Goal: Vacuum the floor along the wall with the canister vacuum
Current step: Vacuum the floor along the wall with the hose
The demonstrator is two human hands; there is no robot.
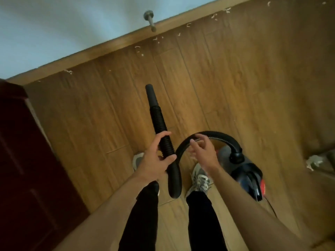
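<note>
Evidently the hose is gripped by the left hand for aiming at the wall; the right hand is held spread

A wood-plank floor in warm brown runs to a wooden baseboard under a pale blue-grey wall at the far side. A metal peg juts from the wall. White scraps dot the floor by the baseboard. A dark red panel stands at the left.
</note>
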